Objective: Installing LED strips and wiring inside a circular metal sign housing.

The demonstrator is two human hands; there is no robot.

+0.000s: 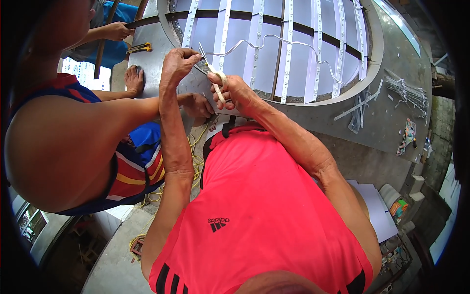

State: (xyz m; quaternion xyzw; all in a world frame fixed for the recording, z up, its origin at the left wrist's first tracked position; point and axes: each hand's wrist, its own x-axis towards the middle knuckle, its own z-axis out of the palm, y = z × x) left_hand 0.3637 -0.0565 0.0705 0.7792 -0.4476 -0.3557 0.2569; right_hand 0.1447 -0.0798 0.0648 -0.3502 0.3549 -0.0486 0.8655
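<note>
Closest to the lens is the red shirt (pixel 274 196) of the person wearing the camera, short of the ring (pixel 376 63), the big round frame with the LED strips (pixel 288 49) across it.

What matters here is the angle between scissors (pixel 219 88) and wire (pixel 274 36). The scissors lie just outside the ring's near left edge, long axis pointing away from the wearer and leaning a bit left, so the blades end up right beside the left fingertips. The wire comes off those fingertips and wanders right over the ring in loose waves, so it's roughly crosswise to the blades. Can't tell if it actually sits between them; too small.

Left hand (pixel 178 63) is just off the ring's left edge, thumb and fingertips pressed together on the wire's near end, so it's the closer one to the wire. Right hand (pixel 235 93), off the ring's near edge, is curled around the scissors with fingers in the pale handle loops. A co-worker's hand (pixel 198 105) rests on the surface (pixel 152 36), left of the ring and near those two.

As for print: a black logo (pixel 219 225) with lettering on the shirt, nearer the wearer than the ring and upside down from up here, plus black stripes at the sleeves. The colourful packet (pixel 407 137) right of the ring has print too tiny to make out. Yellow-and-black cutter (pixel 139 47) left of the ring, no label I can make out.
</note>
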